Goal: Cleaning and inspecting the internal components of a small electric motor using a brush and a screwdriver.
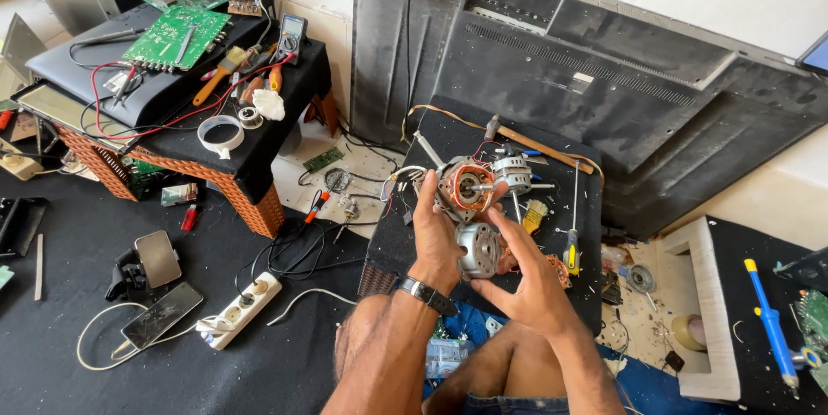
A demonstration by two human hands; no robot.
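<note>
A motor stator (463,188) is gripped by the left hand (434,234) — windings turned upward for viewing — while the end cover (479,249) is clasped by the right hand (528,281).

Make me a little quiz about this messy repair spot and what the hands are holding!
1. True or false: the left hand grips the round motor part with orange copper windings.
2. What does the right hand touch? A) silver metal motor cover B) yellow-handled screwdriver C) white power strip
3. Fill in: the green circuit board lies on the ____ cloth-covered table.

Key: 1 true; 2 A; 3 black.
</note>
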